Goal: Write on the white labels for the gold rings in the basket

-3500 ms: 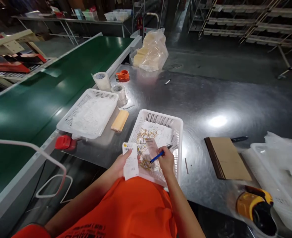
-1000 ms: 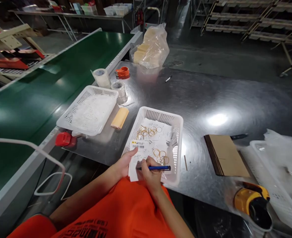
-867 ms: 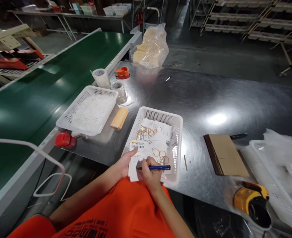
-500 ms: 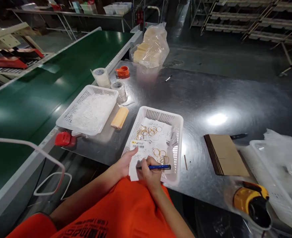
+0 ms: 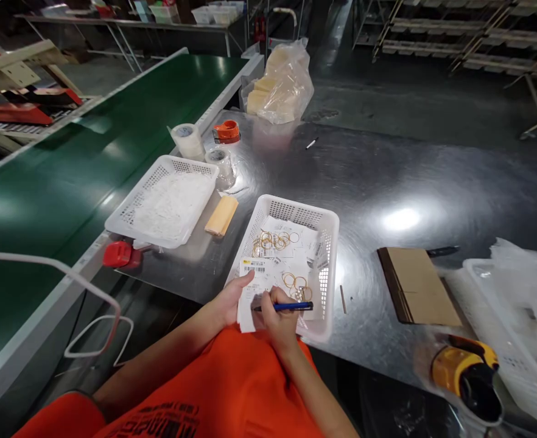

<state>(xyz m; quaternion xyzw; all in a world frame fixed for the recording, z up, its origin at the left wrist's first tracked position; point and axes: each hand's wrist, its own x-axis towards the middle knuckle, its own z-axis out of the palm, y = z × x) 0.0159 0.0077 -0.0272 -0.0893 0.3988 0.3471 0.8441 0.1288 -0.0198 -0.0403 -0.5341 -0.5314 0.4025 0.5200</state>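
Observation:
My left hand [image 5: 231,300] is closed on a stack of printed paper slips [image 5: 249,310], thumb on top; the top slip carries a barcode and a yellow mark. A blue pen [image 5: 291,306] is gripped in my right hand [image 5: 278,319], its tip resting on or just over the slip. Both hands are at the near edge of a white perforated basket [image 5: 331,261]. Inside the basket lie more printed papers [image 5: 301,234] and several gold-coloured rings or bands in two clusters, the far rings [image 5: 275,239] and the near rings [image 5: 297,285].
Left of the basket are a tan bundle [image 5: 221,215], another white basket [image 5: 122,204], tape rolls [image 5: 189,143] and a red tape dispenser [image 5: 121,254]. To the right lie cardboard pieces [image 5: 421,286], a yellow tape dispenser [image 5: 449,368] and a plastic-covered bin [image 5: 515,316]. A green conveyor [image 5: 113,146] runs alongside.
The whole view has shifted very slightly. Both hands keep their hold on the slips and the pen, with hardly any movement.

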